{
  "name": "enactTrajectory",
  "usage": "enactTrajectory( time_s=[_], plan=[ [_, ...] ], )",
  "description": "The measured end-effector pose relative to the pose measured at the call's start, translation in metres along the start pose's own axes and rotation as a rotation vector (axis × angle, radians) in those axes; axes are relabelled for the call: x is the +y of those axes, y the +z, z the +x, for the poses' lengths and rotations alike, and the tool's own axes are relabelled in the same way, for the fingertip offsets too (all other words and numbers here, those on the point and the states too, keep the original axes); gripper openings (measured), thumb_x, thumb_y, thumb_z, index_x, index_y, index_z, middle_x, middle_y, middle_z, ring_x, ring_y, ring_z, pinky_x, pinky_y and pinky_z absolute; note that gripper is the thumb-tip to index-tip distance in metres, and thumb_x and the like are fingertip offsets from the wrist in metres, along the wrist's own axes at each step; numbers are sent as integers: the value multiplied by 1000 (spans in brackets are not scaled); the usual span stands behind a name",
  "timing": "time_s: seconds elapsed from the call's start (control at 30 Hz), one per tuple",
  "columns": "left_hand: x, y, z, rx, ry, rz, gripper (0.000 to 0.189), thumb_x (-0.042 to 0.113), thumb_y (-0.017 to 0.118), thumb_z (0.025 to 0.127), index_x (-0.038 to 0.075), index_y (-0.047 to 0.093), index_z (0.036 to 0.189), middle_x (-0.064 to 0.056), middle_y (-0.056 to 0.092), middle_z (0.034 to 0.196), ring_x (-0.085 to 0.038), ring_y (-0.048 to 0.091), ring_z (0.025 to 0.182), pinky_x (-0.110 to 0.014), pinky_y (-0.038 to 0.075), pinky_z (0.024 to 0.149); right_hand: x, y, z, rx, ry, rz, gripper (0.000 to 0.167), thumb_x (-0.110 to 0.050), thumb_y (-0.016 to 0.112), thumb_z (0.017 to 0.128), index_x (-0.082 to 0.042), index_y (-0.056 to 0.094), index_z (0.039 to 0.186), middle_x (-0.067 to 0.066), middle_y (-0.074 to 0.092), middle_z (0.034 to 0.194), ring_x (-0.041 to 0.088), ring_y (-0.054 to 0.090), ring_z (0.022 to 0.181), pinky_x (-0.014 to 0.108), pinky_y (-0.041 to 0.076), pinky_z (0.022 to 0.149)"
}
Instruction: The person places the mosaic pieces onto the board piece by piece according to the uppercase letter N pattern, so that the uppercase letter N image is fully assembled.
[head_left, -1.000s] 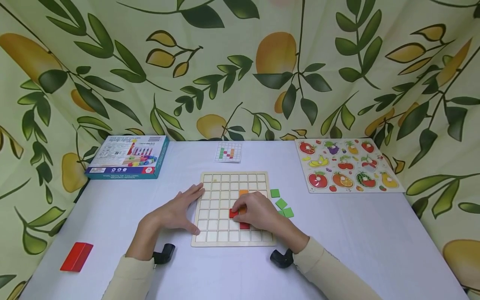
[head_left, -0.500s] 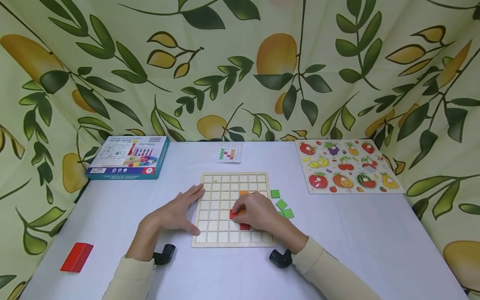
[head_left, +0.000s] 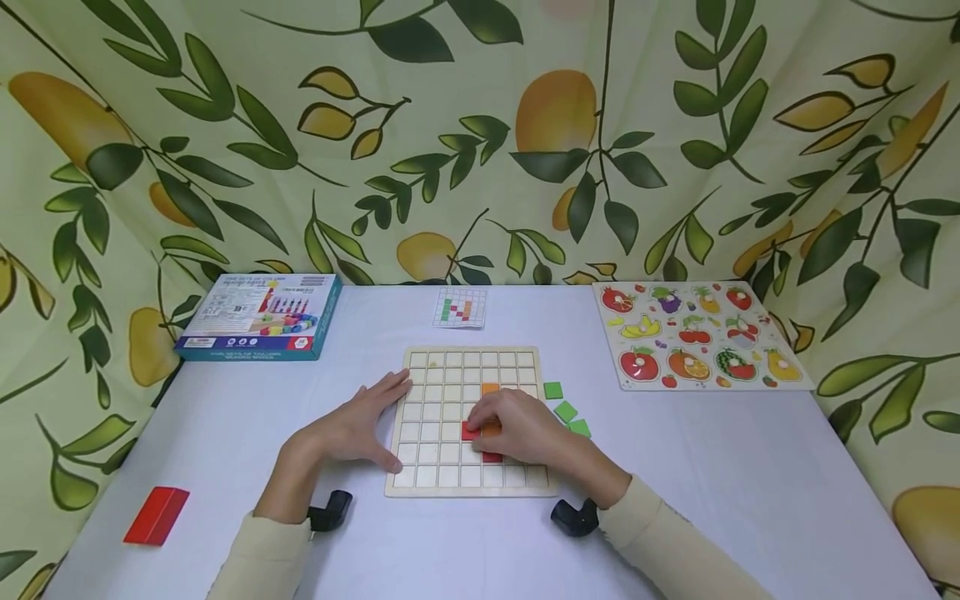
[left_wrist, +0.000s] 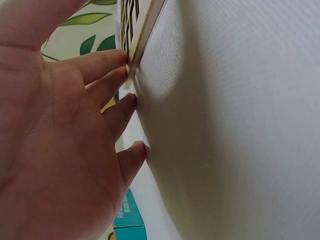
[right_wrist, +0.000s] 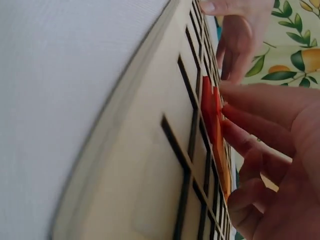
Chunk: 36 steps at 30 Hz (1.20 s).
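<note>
A wooden grid board [head_left: 468, 492] lies on the white table. My left hand [head_left: 347, 429] spreads its fingers along the board's left edge, with thumb and fingertips touching the rim. In the left wrist view, the left palm [left_wrist: 60, 130] shows the fingers extended toward the board's edge. The thumb and fingers of my right hand [head_left: 525, 427] pinch a red tile [head_left: 469, 431] at a grid cell. Another red tile [head_left: 492, 457] sits below and to its right. Orange tiles [head_left: 491, 388] are partly covered by the right hand. Several green tiles [head_left: 553, 390] lie beside the board's right edge.
Behind the board lies a pattern card [head_left: 459, 308] with a coloured grid. A boxed set [head_left: 258, 318] stands back left, and a fruit puzzle board [head_left: 701, 337] back right. A red block [head_left: 157, 516] rests at front left. A patterned curtain [head_left: 480, 142] hangs behind.
My right wrist has shifted slightly to the right, covering one more green tile. The fingers remain at the red tile, and the left hand holds its place.
</note>
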<state>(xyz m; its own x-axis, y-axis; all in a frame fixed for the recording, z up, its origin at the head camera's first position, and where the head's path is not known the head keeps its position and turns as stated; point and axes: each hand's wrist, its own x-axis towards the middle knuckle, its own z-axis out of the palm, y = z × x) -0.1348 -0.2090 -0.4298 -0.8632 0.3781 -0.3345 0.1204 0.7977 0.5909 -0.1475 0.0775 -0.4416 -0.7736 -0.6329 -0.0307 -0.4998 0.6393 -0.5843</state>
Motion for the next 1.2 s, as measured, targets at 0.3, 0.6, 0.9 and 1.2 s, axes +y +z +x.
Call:
enactTrajectory(
  time_s=[0.3, 0.6, 0.9, 1.2],
  plan=[
    [2, -1, 0, 6, 8, 8, 119, 30, 96, 63, 9, 32, 160, -3, 17, 174, -34, 10, 162, -59, 8, 132, 10, -36, -14, 36, -40, 141, 23, -22, 83, 85, -19, 79, 108, -8, 68, 119, 13, 61, 116, 36, 57, 99],
    [3, 0, 2, 8, 4, 18, 119, 32, 96, 63, 9, 32, 160, -4, 18, 174, -34, 11, 162, -59, 9, 132, 37, -60, -45, 41, -1, 193, 28, -23, 83, 85, -20, 75, 112, -5, 73, 112, 22, 62, 102, 29, 57, 75],
    [1, 6, 0, 19, -11, 10, 120, 33, 97, 60, 9, 34, 160, -4, 19, 174, -34, 12, 162, -60, 9, 131, 65, -62, -81, 20, 72, 193, 33, -23, 86, 82, -22, 74, 113, -7, 74, 112, 16, 65, 99, 24, 58, 78],
    [3, 3, -1, 18, -12, 21, 120, 32, 97, 61, 8, 33, 160, -4, 19, 174, -34, 12, 162, -61, 11, 131, 80, -55, -104, 22, 109, 245, 34, -28, 86, 82, -20, 75, 113, -4, 74, 108, 11, 60, 94, 19, 55, 73]
  ],
)
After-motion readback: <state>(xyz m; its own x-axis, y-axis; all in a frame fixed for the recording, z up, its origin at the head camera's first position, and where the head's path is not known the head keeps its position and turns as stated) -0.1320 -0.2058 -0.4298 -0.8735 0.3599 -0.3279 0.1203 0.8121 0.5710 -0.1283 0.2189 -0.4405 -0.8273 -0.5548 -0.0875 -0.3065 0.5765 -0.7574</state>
